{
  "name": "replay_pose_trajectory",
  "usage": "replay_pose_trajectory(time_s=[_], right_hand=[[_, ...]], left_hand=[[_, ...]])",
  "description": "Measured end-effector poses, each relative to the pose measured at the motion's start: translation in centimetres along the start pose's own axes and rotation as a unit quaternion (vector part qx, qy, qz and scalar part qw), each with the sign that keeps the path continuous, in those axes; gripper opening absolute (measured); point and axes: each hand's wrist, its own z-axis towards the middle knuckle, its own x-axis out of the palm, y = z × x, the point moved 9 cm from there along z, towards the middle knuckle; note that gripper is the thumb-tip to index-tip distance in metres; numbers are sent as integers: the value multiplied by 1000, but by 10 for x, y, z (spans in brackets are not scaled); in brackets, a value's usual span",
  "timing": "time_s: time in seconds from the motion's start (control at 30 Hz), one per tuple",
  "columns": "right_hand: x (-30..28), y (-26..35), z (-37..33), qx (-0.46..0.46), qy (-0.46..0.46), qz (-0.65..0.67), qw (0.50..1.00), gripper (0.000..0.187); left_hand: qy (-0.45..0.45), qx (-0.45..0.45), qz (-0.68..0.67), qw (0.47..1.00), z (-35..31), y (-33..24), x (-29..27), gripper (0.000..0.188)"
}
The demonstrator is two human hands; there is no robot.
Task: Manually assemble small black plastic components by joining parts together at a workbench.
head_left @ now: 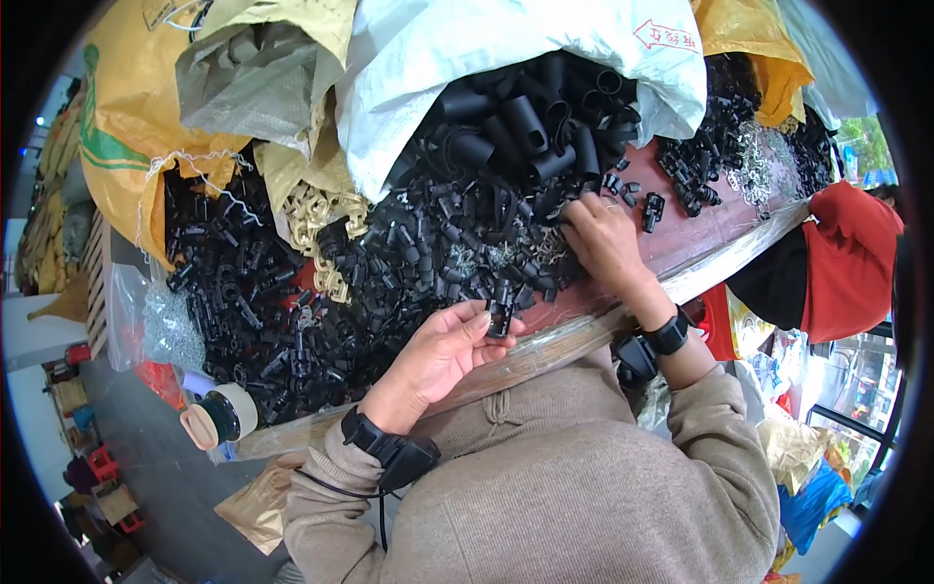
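Note:
Between the thumb and fingers of my left hand is a small black plastic fitting, held upright just above the table's near edge. My right hand reaches down into the heap ahead, its fingers bent together at small dark and silvery pieces. What those fingertips pinch, if anything, is hidden. Just below them lie thin metal clips. Around both hands spreads a pile of small black plastic parts. Wider black tube pieces spill from a white woven sack behind it.
Cream-coloured plastic parts lie left of the middle. Shiny metal pieces sit at the far right, near a yellow sack. A lidded jar stands at the left corner. Red and black cloth hangs over the right end.

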Motion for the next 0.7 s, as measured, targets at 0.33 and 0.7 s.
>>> replay_pose_trajectory(time_s=[0.33,0.7], right_hand=[[-8,-17,-4,57,-51,229,970,12],[44,13,-34,326,172,731,575,13]], left_hand=[[-7,11,-13,1000,-1,-5,3,20],[0,61,-15,998,4,-14,8,25]])
